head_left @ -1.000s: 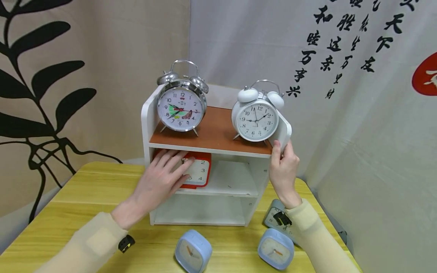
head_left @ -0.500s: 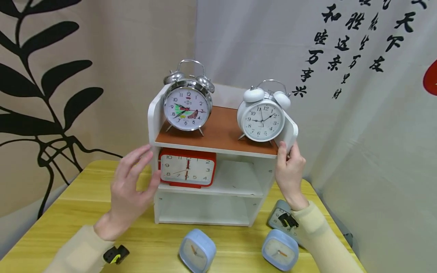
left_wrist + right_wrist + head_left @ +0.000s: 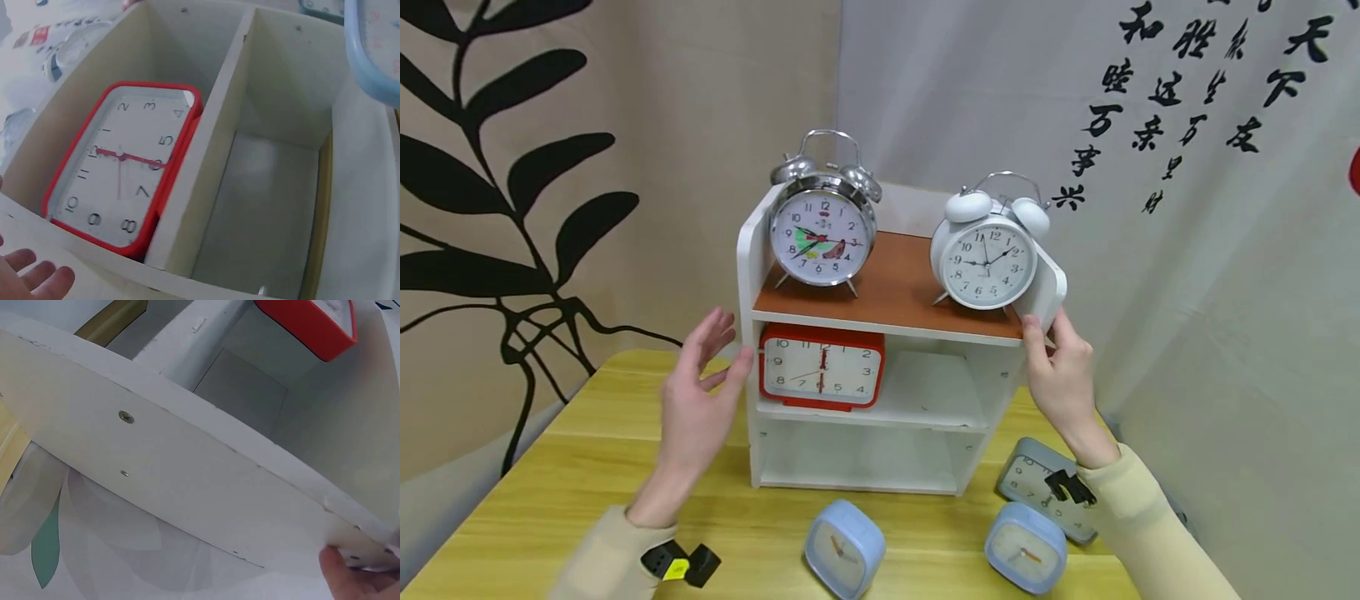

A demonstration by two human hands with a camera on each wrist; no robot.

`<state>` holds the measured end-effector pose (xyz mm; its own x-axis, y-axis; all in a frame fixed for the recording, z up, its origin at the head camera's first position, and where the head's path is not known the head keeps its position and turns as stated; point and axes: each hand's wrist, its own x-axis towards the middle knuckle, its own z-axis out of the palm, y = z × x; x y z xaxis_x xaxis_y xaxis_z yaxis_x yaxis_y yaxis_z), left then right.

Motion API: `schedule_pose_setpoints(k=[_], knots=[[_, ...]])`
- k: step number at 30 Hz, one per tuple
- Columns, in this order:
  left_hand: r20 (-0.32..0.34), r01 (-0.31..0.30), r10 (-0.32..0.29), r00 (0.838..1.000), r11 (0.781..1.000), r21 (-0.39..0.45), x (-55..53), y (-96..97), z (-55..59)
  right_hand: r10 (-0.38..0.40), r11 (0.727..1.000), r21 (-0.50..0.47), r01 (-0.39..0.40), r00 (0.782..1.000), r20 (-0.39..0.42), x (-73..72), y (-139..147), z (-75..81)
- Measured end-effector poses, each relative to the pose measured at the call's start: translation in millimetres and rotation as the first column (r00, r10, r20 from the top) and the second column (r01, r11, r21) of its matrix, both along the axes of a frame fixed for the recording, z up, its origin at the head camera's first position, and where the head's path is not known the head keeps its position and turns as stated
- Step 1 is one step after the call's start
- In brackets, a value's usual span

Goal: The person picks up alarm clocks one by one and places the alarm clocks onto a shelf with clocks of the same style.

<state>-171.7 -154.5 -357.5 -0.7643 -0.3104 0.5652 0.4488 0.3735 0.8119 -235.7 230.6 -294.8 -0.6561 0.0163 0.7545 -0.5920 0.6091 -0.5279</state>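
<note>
A small white shelf unit (image 3: pixel 868 421) with a brown top board stands on the table. My right hand (image 3: pixel 1063 375) grips the upper front edge of its right side panel; in the right wrist view fingertips (image 3: pixel 340 575) press that panel's outer face. Just left of the unit my left hand (image 3: pixel 703 396) is raised with fingers spread, holding nothing; whether the thumb touches the panel I cannot tell. A red rectangular clock (image 3: pixel 822 367) sits at the left of the middle shelf. On top stand a silver twin-bell alarm clock (image 3: pixel 822 236) and a white twin-bell alarm clock (image 3: pixel 987 262).
In front of the unit lie a light-blue clock (image 3: pixel 844 550) and a second light-blue clock (image 3: pixel 1026 547). A grey-green clock (image 3: pixel 1037 475) lies behind the latter, partly hidden by the right wrist. Wall hangings rise behind the wooden table (image 3: pixel 625 433).
My left hand has come off the red clock and moved left, out of the unit. My right hand keeps its grip on the right panel. The view has shifted slightly left.
</note>
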Motion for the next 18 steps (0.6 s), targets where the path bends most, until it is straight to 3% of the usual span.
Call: schedule_pose_setpoints(k=[9,18], knots=[[0.105,0.034,-0.048,0.993,0.991,0.127,-3.8,0.6,-16.0,-0.005,0.990,0.143,-0.012,0.993,0.118,13.3,11.0,9.1],[0.092,0.045,-0.062,0.994,0.983,0.178,-5.8,2.1,-18.6,0.012,0.977,0.210,-0.040,0.991,0.135,26.6,28.7,7.7]])
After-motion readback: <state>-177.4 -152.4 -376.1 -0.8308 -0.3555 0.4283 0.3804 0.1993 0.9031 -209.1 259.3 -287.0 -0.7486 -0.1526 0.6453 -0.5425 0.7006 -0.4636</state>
